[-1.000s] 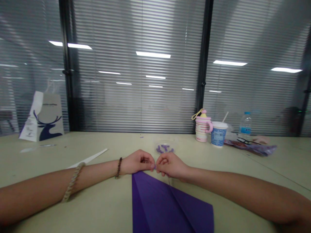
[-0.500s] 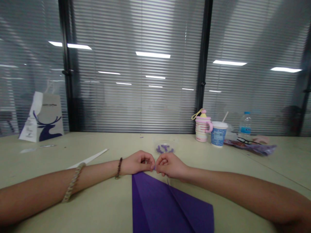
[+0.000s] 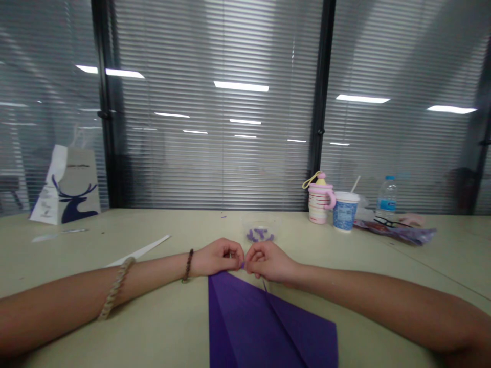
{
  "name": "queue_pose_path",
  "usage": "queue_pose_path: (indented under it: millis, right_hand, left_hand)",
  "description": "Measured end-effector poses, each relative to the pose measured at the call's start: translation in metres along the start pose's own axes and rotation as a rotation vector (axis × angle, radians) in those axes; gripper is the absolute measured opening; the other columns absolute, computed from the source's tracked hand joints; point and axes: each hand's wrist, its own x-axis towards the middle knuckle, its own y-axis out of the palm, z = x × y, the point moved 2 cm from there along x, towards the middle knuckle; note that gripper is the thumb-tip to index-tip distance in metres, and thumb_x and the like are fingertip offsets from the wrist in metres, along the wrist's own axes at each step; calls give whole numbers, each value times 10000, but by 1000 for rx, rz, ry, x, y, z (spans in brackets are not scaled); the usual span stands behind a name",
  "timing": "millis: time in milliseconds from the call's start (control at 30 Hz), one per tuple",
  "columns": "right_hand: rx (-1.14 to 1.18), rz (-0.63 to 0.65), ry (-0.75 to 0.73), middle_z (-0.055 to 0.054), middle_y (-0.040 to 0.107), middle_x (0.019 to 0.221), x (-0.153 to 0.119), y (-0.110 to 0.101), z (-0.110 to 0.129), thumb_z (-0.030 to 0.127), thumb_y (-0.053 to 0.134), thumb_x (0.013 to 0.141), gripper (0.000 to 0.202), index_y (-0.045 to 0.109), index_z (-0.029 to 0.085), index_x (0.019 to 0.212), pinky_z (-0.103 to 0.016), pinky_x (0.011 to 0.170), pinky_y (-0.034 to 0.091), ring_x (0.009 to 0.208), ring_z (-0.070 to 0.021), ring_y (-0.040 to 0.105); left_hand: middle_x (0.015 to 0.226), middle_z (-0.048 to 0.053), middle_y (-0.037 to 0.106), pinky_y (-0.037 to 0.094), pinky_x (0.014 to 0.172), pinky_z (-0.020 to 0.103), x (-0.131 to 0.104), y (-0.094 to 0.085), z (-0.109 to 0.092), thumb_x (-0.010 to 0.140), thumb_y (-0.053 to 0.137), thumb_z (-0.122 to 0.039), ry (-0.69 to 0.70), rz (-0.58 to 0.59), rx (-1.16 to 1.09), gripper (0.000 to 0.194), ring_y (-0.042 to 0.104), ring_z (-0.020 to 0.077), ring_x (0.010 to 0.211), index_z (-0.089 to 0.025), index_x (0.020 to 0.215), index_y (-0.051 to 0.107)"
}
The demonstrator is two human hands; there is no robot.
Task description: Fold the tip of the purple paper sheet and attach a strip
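Left hand (image 3: 217,257) and right hand (image 3: 268,261) meet fingertip to fingertip, both pinching the far tip of the purple paper (image 3: 264,327), which lies flat on the pale table (image 3: 172,327). Beyond the paper: cups, a bottle, then window blinds.

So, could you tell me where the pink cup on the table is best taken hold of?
Probably by the handle of the pink cup, which juts out on its right side. The paper cup stands close against that side, so come in from the front.
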Motion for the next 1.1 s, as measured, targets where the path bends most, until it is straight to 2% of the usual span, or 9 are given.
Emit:
queue_pose_path:
  millis: [333, 1100]
  right_hand:
    - [-32, 12, 4, -27, 545, 614, -1, 0, -1, 145, 459, 638, 92, 514, 108, 702, -124, 365, 313, 447, -43, 455]
    - [-22, 14, -36, -1, 488, 545, -1, 1, 1, 115, 487, 597, 104, 507, 104, 699, -159, 420, 346, 448, -54, 442]
  left_hand:
    - [527, -23, 462, 251, 443, 130, 1, 0, 1, 642, 487, -170, -46, -24, -41, 94, 351, 30, 466, -76, 640, 484]
    - [537, -22, 454, 262, 460, 128, 1, 1, 0, 654, 540, -211, -30, -23, -21, 148, 355, 29, 484, -67, 663, 507]
